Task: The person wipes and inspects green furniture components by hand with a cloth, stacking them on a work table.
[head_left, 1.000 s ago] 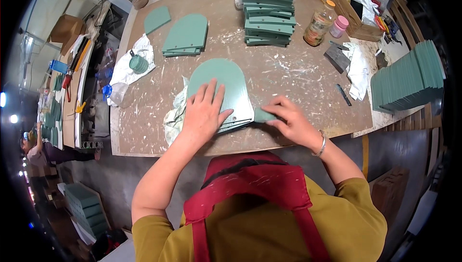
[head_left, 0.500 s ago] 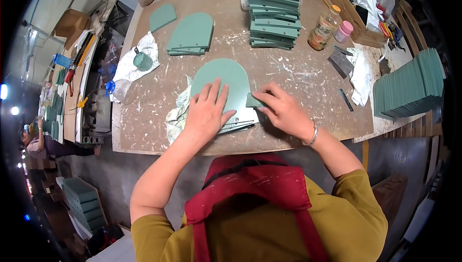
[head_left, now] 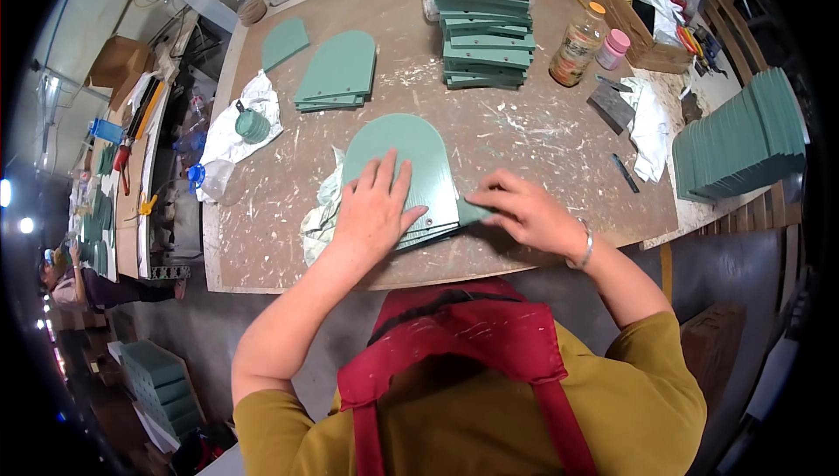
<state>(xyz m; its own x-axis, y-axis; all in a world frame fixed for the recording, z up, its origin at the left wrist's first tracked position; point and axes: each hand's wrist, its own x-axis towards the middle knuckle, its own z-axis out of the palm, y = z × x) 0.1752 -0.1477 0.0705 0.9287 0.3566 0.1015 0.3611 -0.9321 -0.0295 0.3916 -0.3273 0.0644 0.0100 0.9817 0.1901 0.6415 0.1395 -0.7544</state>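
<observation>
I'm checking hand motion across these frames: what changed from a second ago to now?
The right hand slid left along the lower right edge of the green arched panel, toward the left hand, its fingers pinching a small green piece there. The left hand stayed pressed flat on the panel, which did not visibly move. The tall stack of green panels and the jar stayed put.

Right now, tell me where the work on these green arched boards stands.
Looks done: a small pile of arched boards lies apart at the table's far left. In hand: the left hand presses flat on the arched board at the table's front edge, while the right hand pinches a green piece at its lower right corner. Seemingly left: the tall stack behind.
</observation>
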